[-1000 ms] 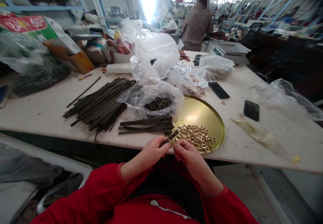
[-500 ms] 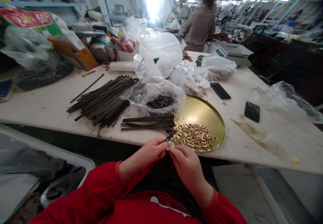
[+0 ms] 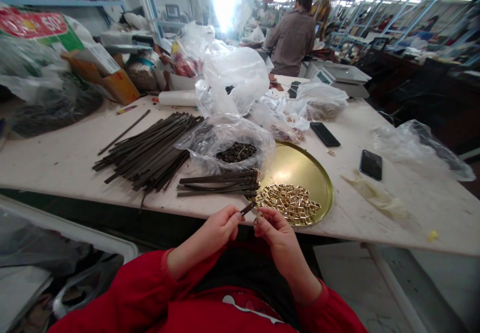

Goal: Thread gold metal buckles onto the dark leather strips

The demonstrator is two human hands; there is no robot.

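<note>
My left hand (image 3: 226, 224) is closed on a dark brown strap (image 3: 248, 208), whose end sticks out toward the tray. Between the thumb and fingertips of my right hand (image 3: 275, 230) is a small gold buckle (image 3: 258, 216), close to the strap's end. Just beyond both hands, a heap of gold buckles (image 3: 290, 203) lies on the round gold tray (image 3: 322, 173). A small stack of straps with gold buckles at their ends (image 3: 213, 183) rests left of the tray. Further left is a large pile of plain dark straps (image 3: 150, 150).
Behind the stack, an open plastic bag (image 3: 262, 148) holds small dark pieces. Two phones (image 3: 324, 134) lie right of the tray, near a yellowish crumpled wrapper (image 3: 375, 193). Clear plastic bags (image 3: 234, 80) crowd the table's back. A person (image 3: 292, 38) stands beyond, facing away.
My hands have drawn slightly apart. The right hand has turned, showing its fingers pinching the buckle, and the strap in my left hand now points more levelly. The view has shifted a little.
</note>
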